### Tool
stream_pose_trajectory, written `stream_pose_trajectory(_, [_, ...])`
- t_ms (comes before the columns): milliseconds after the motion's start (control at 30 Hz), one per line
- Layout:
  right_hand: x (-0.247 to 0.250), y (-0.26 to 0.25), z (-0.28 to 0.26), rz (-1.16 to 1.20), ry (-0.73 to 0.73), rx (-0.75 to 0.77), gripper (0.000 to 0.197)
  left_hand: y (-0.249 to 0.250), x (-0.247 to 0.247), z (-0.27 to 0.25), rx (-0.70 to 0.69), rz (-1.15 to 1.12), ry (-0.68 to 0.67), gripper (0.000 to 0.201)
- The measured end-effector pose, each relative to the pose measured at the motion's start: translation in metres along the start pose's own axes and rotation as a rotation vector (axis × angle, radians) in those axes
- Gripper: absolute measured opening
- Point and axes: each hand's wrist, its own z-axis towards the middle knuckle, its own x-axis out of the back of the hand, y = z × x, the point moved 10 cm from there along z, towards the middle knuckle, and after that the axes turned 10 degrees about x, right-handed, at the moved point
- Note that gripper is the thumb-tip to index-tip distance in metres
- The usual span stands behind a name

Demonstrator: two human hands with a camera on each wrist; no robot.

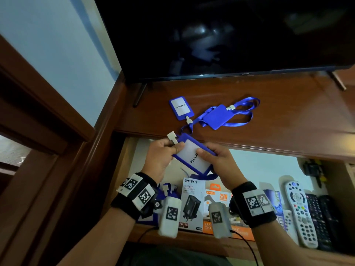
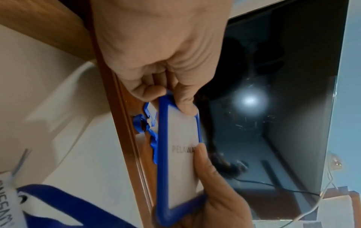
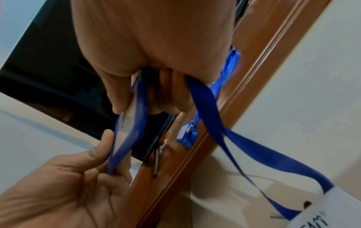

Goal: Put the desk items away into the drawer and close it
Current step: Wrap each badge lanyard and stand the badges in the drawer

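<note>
Above the open wooden drawer [image 1: 123, 166] w/ charger boxes, both hands are pinching a blue-framed plastic ID badge holder [image 1: 192, 156], left hand [image 1: 159, 156] fingers curled at clip end, right hand [image 1: 217, 160] at opposite edge, prob. steadying it while its lanyard is trailing down.

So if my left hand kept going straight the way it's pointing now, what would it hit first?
Probably the desk edge just ahead of the left hand, which holds a blue badge holder over the open drawer; beyond lies another badge holder. Depth is uncertain.
</note>
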Motion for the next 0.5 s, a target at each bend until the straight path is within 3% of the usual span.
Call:
stream_pose_trajectory(133, [0.001,0.001,-0.003,0.001,-0.048,-0.058,0.023,-0.004,0.001,0.006,0.004,0.086,-0.096,0.026])
stream_pose_trajectory(233, [-0.004,0.003,-0.007,-0.045,-0.149,-0.097,0.029,-0.003,0.001,0.008,0.02,0.293,-0.239,0.046])
stream_pose_trajectory(367, [-0.015,0.005,-0.005,-0.093,-0.272,-0.129,0.027,-0.002,-0.01,-0.005,0.009,0.672,-0.486,0.029])
stream_pose_trajectory(500, [-0.017,0.007,0.0,-0.058,-0.274,-0.129,0.022,-0.01,-0.013,-0.011,0.027,0.729,-0.548,0.016])
